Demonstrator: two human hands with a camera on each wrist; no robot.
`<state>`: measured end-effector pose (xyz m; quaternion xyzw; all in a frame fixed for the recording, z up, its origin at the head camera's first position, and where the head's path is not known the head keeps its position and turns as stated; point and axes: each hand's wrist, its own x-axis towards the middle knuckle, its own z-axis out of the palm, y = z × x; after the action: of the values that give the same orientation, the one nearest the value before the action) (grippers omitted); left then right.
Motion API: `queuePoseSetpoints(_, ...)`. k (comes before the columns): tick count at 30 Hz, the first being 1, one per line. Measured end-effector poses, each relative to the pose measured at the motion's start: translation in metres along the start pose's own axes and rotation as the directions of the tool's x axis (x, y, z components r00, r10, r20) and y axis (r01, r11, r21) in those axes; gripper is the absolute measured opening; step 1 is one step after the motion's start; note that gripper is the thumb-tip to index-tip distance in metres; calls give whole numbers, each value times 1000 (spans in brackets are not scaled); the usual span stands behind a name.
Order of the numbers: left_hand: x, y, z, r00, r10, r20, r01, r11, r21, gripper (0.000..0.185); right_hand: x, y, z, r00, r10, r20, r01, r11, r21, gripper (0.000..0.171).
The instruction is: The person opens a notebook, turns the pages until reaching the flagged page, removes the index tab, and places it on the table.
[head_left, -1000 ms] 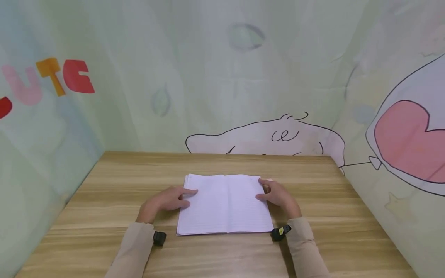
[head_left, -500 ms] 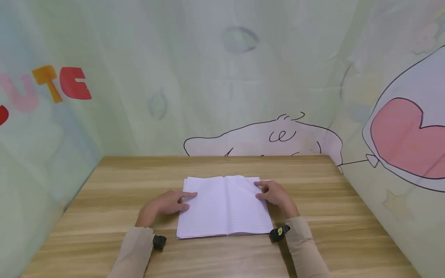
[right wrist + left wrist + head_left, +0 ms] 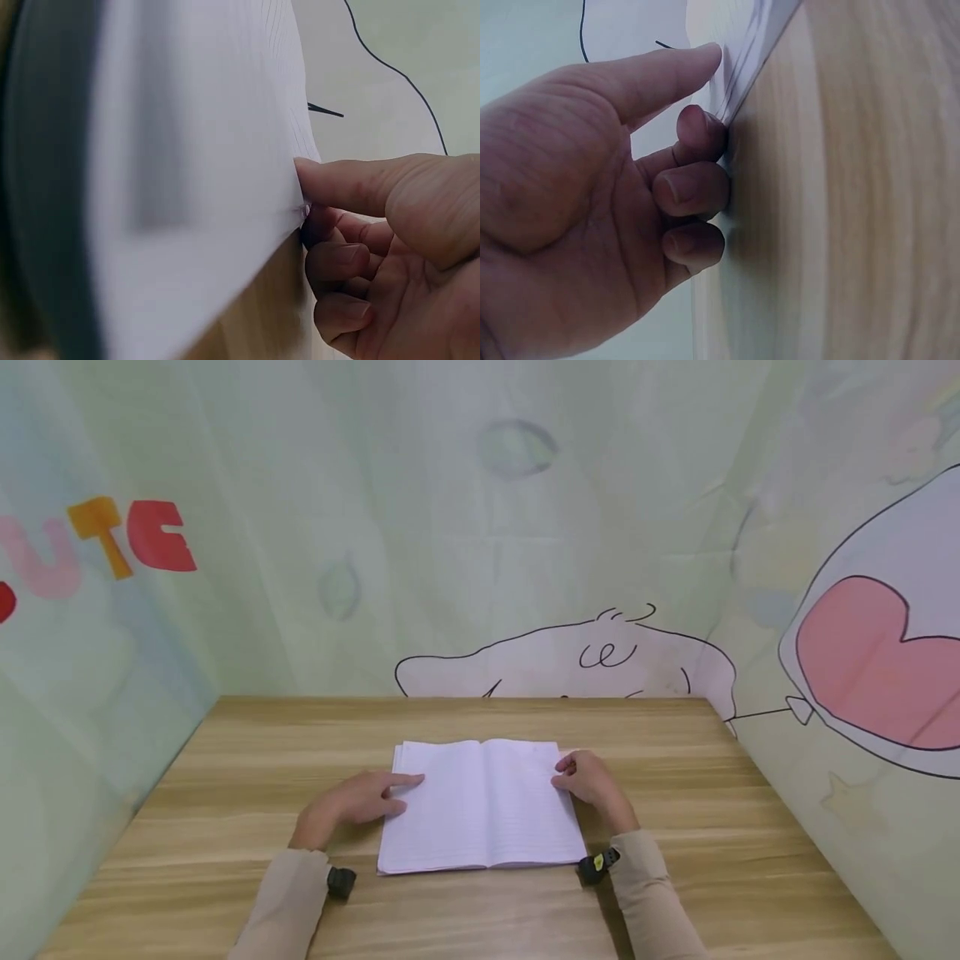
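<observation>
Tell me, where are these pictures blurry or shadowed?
Right wrist view: the notebook blurs up close, as does the dark strip at left; the right fingers look clearer. Left wrist view: soft shadow on the table beside the left fingers. Head view: shadow by the right sleeve.

Large, bold capital letters stand on the pale green-blue fabric wall (image 3: 90, 710) at the left of the head view: a pale pink U (image 3: 47, 572), an orange T (image 3: 101, 522) and a rounded red letter (image 3: 146, 537) that reads as an E. Left of the U, a curved red letter (image 3: 6, 602) is cut off by the view's edge and cannot be read. The yellow mark (image 3: 598, 862) on the small black wrist device (image 3: 588, 872) is too small to make out.
</observation>
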<state>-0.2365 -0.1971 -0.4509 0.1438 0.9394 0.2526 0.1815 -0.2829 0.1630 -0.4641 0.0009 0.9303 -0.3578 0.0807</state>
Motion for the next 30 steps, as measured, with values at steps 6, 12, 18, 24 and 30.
queuePoseSetpoints(6,-2,0,-1,1000,13,2,-13,1000,8,46,1,-2,-1,1000,6,-9,-6,1000,-2,20)
queuePoseSetpoints(12,-3,3,-3,1000,31,3,-31,1000,1,47,3,-2,-4,998,70,1,-70,995,73,29)
queuePoseSetpoints(18,-2,3,-4,1000,21,-1,-21,1000,5,47,3,-4,-6,996,76,-38,-72,992,102,22)
queuePoseSetpoints(24,0,2,-3,1000,23,0,-23,1000,10,46,-1,-6,-1,995,79,-59,-73,992,101,22)
queuePoseSetpoints(30,-2,3,-3,1000,23,4,-23,1000,3,46,-2,-9,0,993,97,-63,-90,990,110,18)
